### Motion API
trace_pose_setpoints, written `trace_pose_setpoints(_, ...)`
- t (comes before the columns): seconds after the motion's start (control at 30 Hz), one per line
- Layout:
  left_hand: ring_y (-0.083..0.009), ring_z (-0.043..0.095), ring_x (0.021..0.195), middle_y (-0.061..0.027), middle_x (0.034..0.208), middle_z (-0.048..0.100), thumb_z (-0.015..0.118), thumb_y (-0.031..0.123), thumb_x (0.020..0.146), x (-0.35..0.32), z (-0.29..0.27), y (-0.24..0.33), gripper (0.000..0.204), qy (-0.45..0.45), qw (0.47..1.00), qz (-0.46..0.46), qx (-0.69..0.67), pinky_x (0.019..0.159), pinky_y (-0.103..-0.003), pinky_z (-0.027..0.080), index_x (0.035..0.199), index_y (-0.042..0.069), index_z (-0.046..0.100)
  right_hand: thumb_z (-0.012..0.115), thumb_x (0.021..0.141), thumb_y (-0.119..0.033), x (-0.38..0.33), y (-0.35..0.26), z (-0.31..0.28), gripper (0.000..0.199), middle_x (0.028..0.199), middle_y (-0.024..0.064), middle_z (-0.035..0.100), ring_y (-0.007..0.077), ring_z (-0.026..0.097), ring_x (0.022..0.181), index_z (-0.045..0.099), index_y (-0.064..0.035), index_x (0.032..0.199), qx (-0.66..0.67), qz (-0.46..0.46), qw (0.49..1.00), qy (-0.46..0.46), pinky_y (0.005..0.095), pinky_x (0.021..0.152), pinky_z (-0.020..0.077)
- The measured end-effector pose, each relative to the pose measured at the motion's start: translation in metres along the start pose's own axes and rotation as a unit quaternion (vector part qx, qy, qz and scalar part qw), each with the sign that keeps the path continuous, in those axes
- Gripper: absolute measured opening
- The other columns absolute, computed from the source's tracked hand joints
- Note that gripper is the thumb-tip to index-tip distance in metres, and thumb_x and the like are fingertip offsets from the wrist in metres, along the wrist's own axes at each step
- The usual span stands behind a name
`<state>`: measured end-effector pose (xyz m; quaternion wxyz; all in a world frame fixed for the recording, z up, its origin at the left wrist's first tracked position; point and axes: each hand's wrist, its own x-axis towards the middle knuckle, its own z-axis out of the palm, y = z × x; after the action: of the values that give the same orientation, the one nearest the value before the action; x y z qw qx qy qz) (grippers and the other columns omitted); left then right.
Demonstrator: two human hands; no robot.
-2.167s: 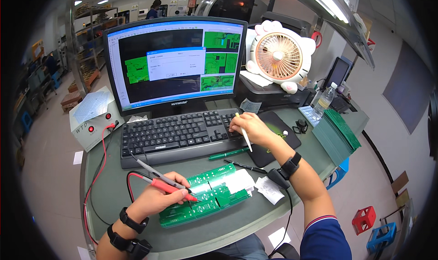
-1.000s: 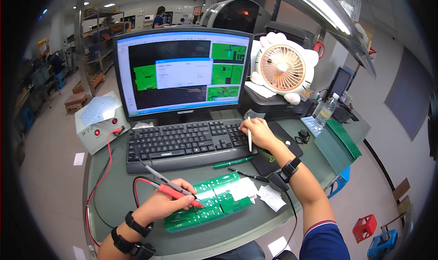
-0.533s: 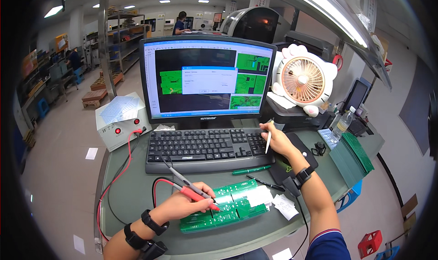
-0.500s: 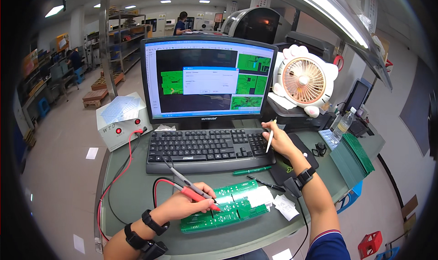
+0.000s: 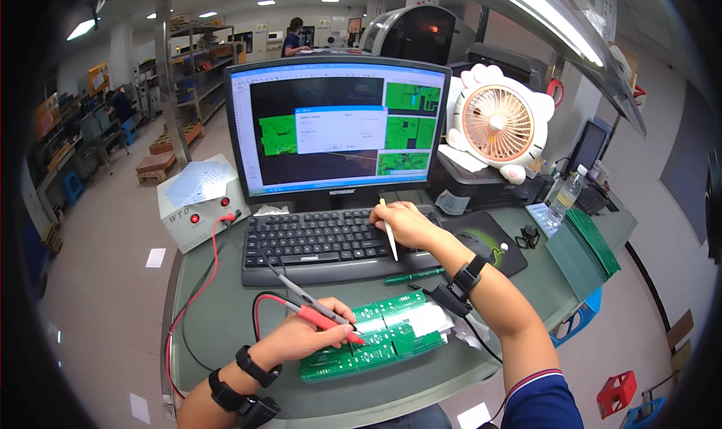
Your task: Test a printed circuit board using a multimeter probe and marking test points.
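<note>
In my left hand (image 5: 301,340), the fingers close around a red test probe (image 5: 319,318) and a grey test probe (image 5: 301,288). Their tips point down at the green circuit board (image 5: 331,365), which lies in front of me; exact contact is too small to tell. A white slip (image 5: 429,318) covers part of the board's right side. My right hand (image 5: 406,224) is over the right half of the black keyboard (image 5: 301,237), fingertips at the keys. A slim white pen-like stick (image 5: 390,241) is held between its fingers, pointing down toward the keyboard's front edge.
A monitor (image 5: 316,179) with a dialog box stands behind the keyboard. The white meter box (image 5: 192,218) is at left, its red lead running down. A green pen (image 5: 414,277), mouse (image 5: 475,242), cat-shaped fan (image 5: 496,121), bottle (image 5: 565,197) and stacked green boards (image 5: 583,248) occupy the right.
My right hand has moved left along the keyboard with the white stick, away from the number keys. Its forearm now crosses over the black pen. The left hand and both probes stay in place.
</note>
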<state>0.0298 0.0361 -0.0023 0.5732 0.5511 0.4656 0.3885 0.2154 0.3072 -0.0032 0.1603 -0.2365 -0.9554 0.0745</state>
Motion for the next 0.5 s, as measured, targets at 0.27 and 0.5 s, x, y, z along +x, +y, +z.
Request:
trace_pose_setpoints(0.27, -0.0066, 0.062, 0.076, -0.0032, 0.093, 0.067, 0.064, 0.024, 0.092, 0.0, -0.002, -0.006, 0.026, -0.016, 1.0, 0.014, 0.003, 0.067, -0.021, 0.05, 0.107, 0.003, 0.06, 0.055, 0.096, -0.027, -0.012, -0.006, -0.016, 0.016, 0.092, 0.0086, 0.066, 0.0287, 0.06, 0.102, 0.058, -0.0115, 0.097, -0.029, -0.002, 0.998, 0.05, 0.0499, 0.104, 0.0327)
trace_pose_setpoints(0.5, -0.0066, 0.062, 0.075, -0.0034, 0.093, 0.068, 0.063, 0.026, 0.092, 0.002, -0.005, -0.01, 0.027, -0.012, 1.0, 0.024, 0.004, 0.068, -0.022, 0.05, 0.106, 0.004, 0.06, 0.059, 0.093, -0.027, -0.075, 0.008, -0.031, 0.018, 0.07, 0.0088, 0.065, 0.0303, 0.064, 0.079, 0.059, -0.0097, 0.091, -0.096, 0.08, 0.987, 0.105, 0.0446, 0.084, 0.0398)
